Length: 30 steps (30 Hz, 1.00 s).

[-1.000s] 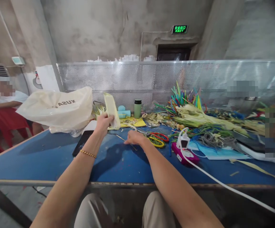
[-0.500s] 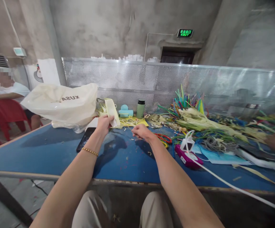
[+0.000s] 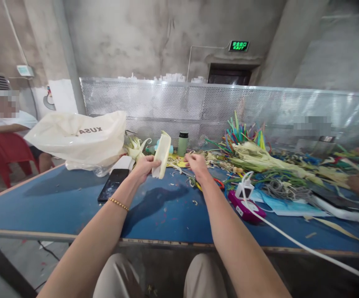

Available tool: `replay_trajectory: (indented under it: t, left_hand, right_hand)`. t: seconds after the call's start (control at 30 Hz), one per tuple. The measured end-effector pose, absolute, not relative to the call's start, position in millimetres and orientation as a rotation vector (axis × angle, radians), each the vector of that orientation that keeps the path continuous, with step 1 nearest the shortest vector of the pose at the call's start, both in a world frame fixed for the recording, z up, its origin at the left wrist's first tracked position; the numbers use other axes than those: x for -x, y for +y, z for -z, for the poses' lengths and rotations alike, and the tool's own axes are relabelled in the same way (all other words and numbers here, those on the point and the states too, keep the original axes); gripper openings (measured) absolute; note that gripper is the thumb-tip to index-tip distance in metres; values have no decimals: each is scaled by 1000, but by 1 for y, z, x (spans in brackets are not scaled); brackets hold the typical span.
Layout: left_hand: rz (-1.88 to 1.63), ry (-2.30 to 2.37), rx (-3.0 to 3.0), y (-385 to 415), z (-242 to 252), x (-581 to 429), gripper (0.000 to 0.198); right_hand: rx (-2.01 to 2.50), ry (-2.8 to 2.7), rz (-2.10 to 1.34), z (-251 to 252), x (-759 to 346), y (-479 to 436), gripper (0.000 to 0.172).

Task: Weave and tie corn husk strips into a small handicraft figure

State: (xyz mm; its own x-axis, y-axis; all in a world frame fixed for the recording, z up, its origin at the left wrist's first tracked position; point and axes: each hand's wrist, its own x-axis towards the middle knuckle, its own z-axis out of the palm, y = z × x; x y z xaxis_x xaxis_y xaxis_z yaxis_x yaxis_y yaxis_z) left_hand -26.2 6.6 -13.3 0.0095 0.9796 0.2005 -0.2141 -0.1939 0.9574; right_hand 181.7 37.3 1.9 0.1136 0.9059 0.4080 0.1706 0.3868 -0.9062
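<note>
The left hand (image 3: 144, 164) had its grip closed around a pale, flat folded husk piece (image 3: 162, 154), held upright and slightly tilted above the far part of the blue table (image 3: 58, 203). The right hand (image 3: 196, 163) hovered just beside it, fingers curled together in a pinch; what they pinched was too small to tell. A black phone (image 3: 113, 184) lay left of the left wrist, near a cream plastic bag (image 3: 80, 138). A green bottle (image 3: 183, 143) stood behind the hands. Right of them lay a magenta charger (image 3: 246, 205) and heaped husks (image 3: 260, 157).
</note>
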Motion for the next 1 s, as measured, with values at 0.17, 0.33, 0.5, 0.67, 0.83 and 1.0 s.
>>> replay_trajectory:
  t: [0.17, 0.33, 0.5, 0.67, 0.83, 1.0]
  left_hand:
    - [-1593, 943, -1357, -3, 15, 8, 25]
    - [-1627, 1016, -1417, -8, 14, 2, 23]
    - [-1656, 1109, -1327, -2, 16, 8, 21]
    - [-1529, 980, -1348, 1, 19, 9, 32]
    - [-1404, 875, -1351, -4, 16, 9, 36]
    - [-1442, 804, -1122, -5, 13, 8, 31]
  right_hand:
    - [1077, -1674, -827, 4, -138, 16, 33]
    - [1125, -1548, -697, 7, -133, 17, 16]
    - [1052, -1556, -853, 5, -138, 21, 15]
    - [1013, -1655, -711, 10, -140, 28, 5]
    - [946, -1705, -704, 12, -141, 29, 15]
    - [900, -1650, -785, 8, -143, 26, 26]
